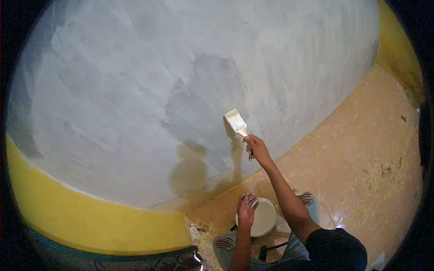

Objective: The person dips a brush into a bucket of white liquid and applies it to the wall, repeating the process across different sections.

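Note:
A wide paint brush [236, 122] with a pale head and wooden handle is in my right hand [257, 149], fingers wrapped round the handle. Its bristle end is at the grey-white wall [135, 90], near a darker grey patch; whether it touches cannot be made out. My left hand [247, 208] is at the left rim of a round bucket [264, 219] of pale, creamy paint between my knees. Its fingers are bent and smudged with white, and what they hold, if anything, is hidden.
A yellow band [99, 219] runs along the wall's lower left. The tan floor [343, 149] on the right carries yellow flakes and debris. Shadows fall on the wall left of the brush. A small dark scrap [403, 118] lies far right.

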Demonstrator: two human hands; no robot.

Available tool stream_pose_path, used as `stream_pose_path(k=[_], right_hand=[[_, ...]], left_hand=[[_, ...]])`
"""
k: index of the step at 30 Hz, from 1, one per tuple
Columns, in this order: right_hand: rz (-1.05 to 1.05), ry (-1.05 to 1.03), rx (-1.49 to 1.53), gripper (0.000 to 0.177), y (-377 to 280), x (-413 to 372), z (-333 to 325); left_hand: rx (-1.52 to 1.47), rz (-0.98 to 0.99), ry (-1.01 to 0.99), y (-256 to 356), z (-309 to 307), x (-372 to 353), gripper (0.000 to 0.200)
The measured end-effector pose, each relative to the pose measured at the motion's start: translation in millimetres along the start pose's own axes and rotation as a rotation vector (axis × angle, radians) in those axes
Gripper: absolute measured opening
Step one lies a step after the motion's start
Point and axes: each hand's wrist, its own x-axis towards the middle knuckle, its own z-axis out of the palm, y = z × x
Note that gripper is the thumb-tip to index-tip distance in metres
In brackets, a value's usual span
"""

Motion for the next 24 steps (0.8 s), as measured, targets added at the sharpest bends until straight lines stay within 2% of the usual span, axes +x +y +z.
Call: stream_pose_path(k=[3,5,9,11,12,14,15,17,19,21,22,24], right_hand=[[0.032,-0.039,-0.033,0.032,100.2,29.7,-12.3],[0.193,-0.108,0.102,0.036,168.2,41.7,-28.3],[0.295,-0.152,0.051,0.041,197.4,31.0,-64.0],[0.361,-0.021,-0.298,0.042,204.1,19.1,-76.1],[0.354,-0.018,-0.307,0.042,207.9,15.3,-80.3],[0.161,-0.016,-0.48,0.036,213.4,17.7,-86.8],[0.158,-0.019,-0.491,0.036,219.3,30.5,-89.1],[-0.404,-0.096,-1.243,0.03,229.3,57.8,-86.8],[-0.746,-0.034,-1.311,0.03,158.8,64.1,-69.1],[-0.027,0.058,-0.584,0.032,98.6,82.6,-36.4],[-0.03,0.042,-0.592,0.032,54.8,71.0,-22.3],[0.218,0.073,-0.174,0.033,-32.6,33.3,-0.1]], left_hand=[[0.01,0.011,0.009,-2.2,-3.6,-2.0,0.019],[0.011,0.032,0.005,-4.2,-7.5,-1.7,0.019],[0.028,0.004,0.009,0.0,-11.6,1.4,0.02],[0.02,-0.011,0.017,-0.3,-12.9,-2.0,0.021],[0.03,0.005,-0.004,-0.6,-14.0,-1.6,0.021],[0.027,0.027,-0.037,-0.4,-13.0,3.7,0.021],[0.052,0.015,-0.009,-1.1,-12.8,3.7,0.021],[0.062,-0.002,0.029,-2.9,-13.2,1.3,0.02],[-0.003,0.009,-0.056,-1.0,-11.5,0.2,0.02],[0.011,0.011,-0.032,3.7,1.9,-3.9,0.019],[0.044,0.014,-0.01,6.1,6.2,-8.1,0.019],[0.018,0.026,-0.023,4.0,10.4,-14.5,0.019]])
